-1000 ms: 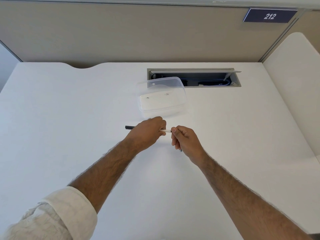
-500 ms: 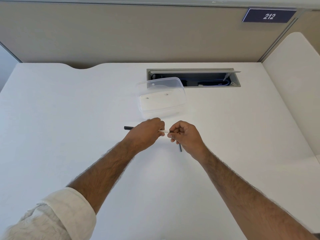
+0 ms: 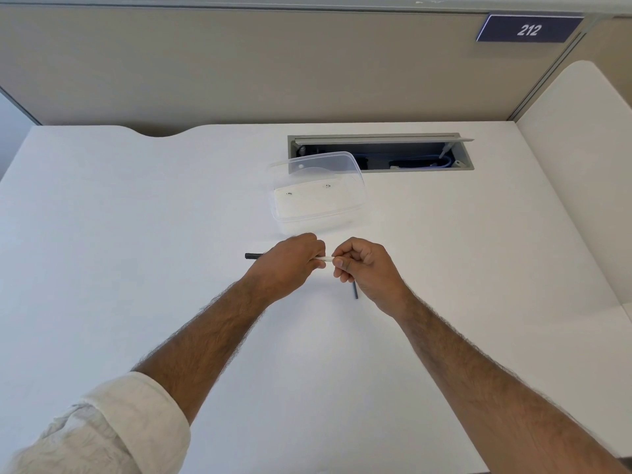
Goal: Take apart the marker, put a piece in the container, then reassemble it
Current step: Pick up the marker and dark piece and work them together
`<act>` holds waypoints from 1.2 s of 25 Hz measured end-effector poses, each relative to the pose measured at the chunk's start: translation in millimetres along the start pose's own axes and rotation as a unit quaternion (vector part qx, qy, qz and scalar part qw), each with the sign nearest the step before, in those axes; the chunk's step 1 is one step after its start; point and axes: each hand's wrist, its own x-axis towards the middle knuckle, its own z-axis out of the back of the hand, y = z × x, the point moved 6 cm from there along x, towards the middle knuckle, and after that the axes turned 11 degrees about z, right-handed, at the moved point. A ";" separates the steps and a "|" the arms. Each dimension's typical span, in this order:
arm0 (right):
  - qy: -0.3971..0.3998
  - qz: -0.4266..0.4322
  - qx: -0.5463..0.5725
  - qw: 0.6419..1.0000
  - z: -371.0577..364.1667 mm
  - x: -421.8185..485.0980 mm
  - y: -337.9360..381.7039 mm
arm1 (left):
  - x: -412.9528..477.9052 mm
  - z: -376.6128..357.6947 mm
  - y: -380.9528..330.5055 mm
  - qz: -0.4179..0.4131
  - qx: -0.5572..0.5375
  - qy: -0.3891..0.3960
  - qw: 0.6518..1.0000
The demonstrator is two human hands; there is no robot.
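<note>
White desk (image 3: 136, 217) fills the frame. At centre, the marker (image 3: 323, 258) is gripped in the curled left hand (image 3: 287, 265), its black end showing at left; its white end is pinched by the right hand (image 3: 367, 268). Just above, the clear container (image 3: 318, 220) is set.

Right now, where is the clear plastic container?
The clear container sits near the middle of the white desk, just beyond the left hand and right hand, in front of the left end of the cable slot.
</note>
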 end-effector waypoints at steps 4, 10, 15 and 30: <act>-0.012 0.002 -0.004 1.000 1.7 -1.3 0.6 | -2.8 0.2 2.1 0.006 0.007 -0.008 1.000; -0.031 -0.010 -0.005 0.999 4.5 -2.3 -4.7 | 1.8 -3.4 5.4 0.032 0.002 0.009 0.999; -0.009 -0.028 -0.012 0.999 4.4 -4.2 -8.1 | 5.4 -2.5 7.6 0.015 0.041 0.016 0.999; 0.026 0.015 -0.186 0.982 8.2 6.3 -0.1 | 4.7 -10.8 10.5 0.002 0.043 0.017 0.999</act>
